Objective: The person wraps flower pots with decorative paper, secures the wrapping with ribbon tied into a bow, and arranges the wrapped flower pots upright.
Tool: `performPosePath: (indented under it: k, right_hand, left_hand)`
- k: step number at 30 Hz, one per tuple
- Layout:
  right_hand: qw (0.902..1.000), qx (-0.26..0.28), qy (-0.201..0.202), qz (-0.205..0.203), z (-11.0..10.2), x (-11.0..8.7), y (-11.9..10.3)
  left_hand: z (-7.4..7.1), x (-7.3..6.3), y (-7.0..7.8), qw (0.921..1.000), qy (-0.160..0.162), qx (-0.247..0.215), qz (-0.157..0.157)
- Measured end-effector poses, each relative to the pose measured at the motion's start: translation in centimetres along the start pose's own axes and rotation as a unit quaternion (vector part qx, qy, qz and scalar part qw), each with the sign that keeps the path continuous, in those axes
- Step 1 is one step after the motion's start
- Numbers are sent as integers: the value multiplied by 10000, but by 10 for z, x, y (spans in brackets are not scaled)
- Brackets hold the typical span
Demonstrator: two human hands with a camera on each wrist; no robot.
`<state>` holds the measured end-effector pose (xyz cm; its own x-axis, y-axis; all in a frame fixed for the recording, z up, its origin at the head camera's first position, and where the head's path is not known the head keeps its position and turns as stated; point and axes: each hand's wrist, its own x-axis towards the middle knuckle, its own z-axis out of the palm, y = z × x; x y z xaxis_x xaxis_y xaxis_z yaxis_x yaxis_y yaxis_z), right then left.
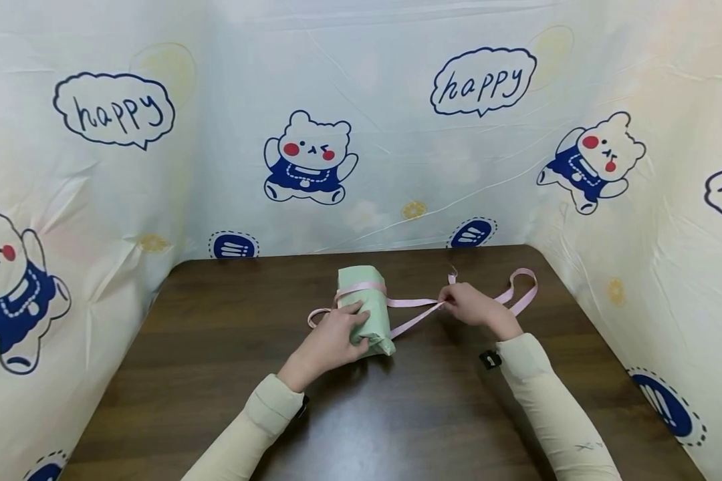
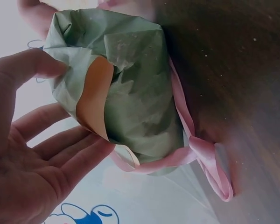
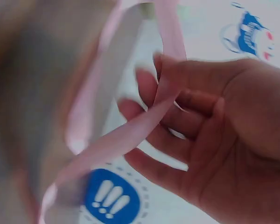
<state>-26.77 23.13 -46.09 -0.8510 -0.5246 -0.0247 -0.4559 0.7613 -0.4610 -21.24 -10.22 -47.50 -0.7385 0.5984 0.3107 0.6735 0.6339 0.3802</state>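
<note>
A package wrapped in light green paper lies on the brown table, with a pink ribbon passing round it. My left hand holds the package between thumb and fingers near its close end. In the left wrist view, a folded flap with an orange-brown inner side shows on the package, close to the fingertips. To the right of the package, my right hand pinches the ribbon, drawing two strands out from the package. The right wrist view shows the ribbon running between thumb and fingers, partly blurred.
A loose ribbon loop stands out beyond the right hand, and a small loop sticks out left of the package. Behind the table and along its sides hangs a printed cloth with bears.
</note>
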Motion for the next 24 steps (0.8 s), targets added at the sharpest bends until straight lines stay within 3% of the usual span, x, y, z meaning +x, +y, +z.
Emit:
performPosePath:
  k: [4, 11, 20, 24]
  right_hand:
    - [9990, 430, 1, -73, -21, -6, -12]
    - [9963, 714, 346, -325, -50, -12, -34]
    - [9905, 967, 523, -829, -47, -5, -72]
    - [9876, 1071, 579, -991, -45, -3, -82]
  left_hand:
    - [0, 0, 1, 10000, 5, 53, -30]
    - [0, -2, 1, 9999, -40, 25, -124]
    - [-2, -5, 0, 10000, -36, 51, 17]
    - [0, -6, 6, 9984, -91, 530, 193]
